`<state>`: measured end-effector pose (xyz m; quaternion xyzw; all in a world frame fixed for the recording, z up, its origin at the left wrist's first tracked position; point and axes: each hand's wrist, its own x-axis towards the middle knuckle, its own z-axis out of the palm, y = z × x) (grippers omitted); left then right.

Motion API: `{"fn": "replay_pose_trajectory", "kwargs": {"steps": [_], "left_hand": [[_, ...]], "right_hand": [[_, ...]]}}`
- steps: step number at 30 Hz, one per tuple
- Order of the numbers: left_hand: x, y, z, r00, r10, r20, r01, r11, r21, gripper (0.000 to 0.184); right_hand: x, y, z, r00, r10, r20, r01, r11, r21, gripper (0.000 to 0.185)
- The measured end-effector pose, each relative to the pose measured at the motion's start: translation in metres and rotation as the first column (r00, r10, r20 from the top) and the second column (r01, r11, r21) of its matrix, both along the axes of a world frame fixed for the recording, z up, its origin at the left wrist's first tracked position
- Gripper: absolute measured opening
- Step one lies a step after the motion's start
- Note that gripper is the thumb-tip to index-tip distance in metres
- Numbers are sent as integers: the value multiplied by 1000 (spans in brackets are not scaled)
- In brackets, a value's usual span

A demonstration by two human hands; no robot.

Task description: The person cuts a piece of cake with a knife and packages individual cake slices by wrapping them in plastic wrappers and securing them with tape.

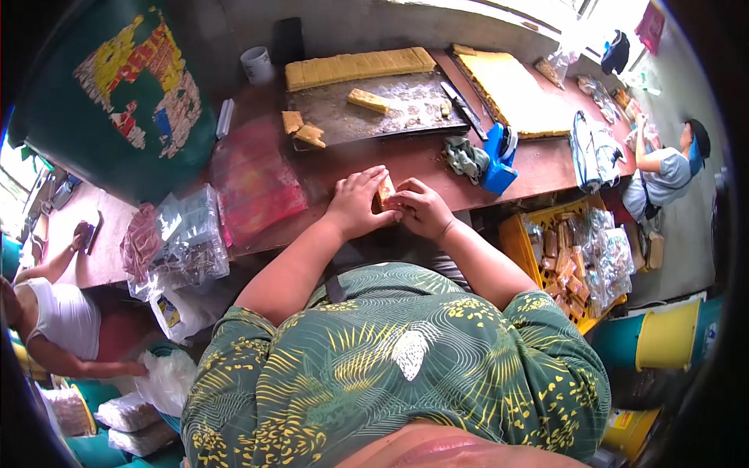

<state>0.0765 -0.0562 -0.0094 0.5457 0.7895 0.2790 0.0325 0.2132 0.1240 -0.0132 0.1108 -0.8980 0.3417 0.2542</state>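
Note:
Both hands meet at the table's near edge around a small wrapped piece of cake (385,192). My left hand (355,204) is closed along one side of it, covering much of it. My right hand (424,207) pinches its other side with thumb and fingers. Beyond the hands lies a dark metal tray (421,101) with a row of scored yellow sponge cake (359,69). A loose cut bar (368,101) sits mid-tray, and broken pieces (310,136) are at its left corner. To the right stands a blue tape dispenser (499,161) beside a crumpled grey-green cloth (466,158).
A knife (466,111) lies at the tray's right edge, before a second cake slab (515,90). A yellow crate (511,242) holds several wrapped bars at right. Left are a red plastic sheet (257,179), clear bags (191,238) and a green drum (70,125). One person works on each side.

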Motion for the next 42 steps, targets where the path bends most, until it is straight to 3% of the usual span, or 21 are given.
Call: {"fn": "replay_pose_trajectory", "kwargs": {"steps": [5, 8, 9, 12, 13, 15, 17, 19, 21, 37, 40, 42], "left_hand": [[-2, 2, -5, 1000, 13, 11, -13, 1000, 11, 94], [-3, 2, -4, 1000, 13, -6, -13, 1000, -20, 90], [-3, 2, -6, 1000, 10, 5, -10, 1000, -5, 87], [0, 0, 2, 1000, 6, 14, -6, 1000, -11, 88], [1, -1, 5, 1000, 6, 6, -5, 1000, -22, 88], [0, 0, 2, 1000, -6, 20, 6, 1000, -10, 88], [-2, 0, 1, 1000, -10, 21, 10, 1000, -2, 89], [-1, 0, 4, 1000, -14, 20, 14, 1000, 3, 89], [1, -6, 3, 1000, -22, 9, 23, 1000, -17, 89], [-1, -3, 2, 1000, -28, -3, 29, 999, 16, 88], [-2, -1, 2, 999, -29, -14, 30, 999, 12, 88], [-2, -2, 0, 1000, -25, -19, 25, 1000, 6, 88]], "right_hand": [[-4, 5, -5, 997, -32, 63, 34, 999, -27, 22], [-6, -1, 0, 994, -60, 95, 74, 985, -155, 20], [0, -2, 3, 985, -57, 166, 104, 952, -289, 19], [11, -7, 47, 990, -97, -98, 61, 948, -313, 19], [22, -15, 88, 986, -88, -145, 36, 944, -327, 18], [56, -32, 167, 958, 77, -276, -207, 850, -484, 24], [87, -47, 220, 852, 301, -429, -492, 742, -456, 23], [104, -60, 245, 755, 445, -482, -638, 671, -378, 23], [109, -63, 253, 722, 487, -491, -675, 649, -350, 23], [114, -61, 254, 720, 523, -456, -676, 679, -288, 24], [119, -50, 262, 750, 481, -454, -619, 753, -224, 24], [123, -30, 266, 819, 340, -463, -448, 883, -143, 25]]}}
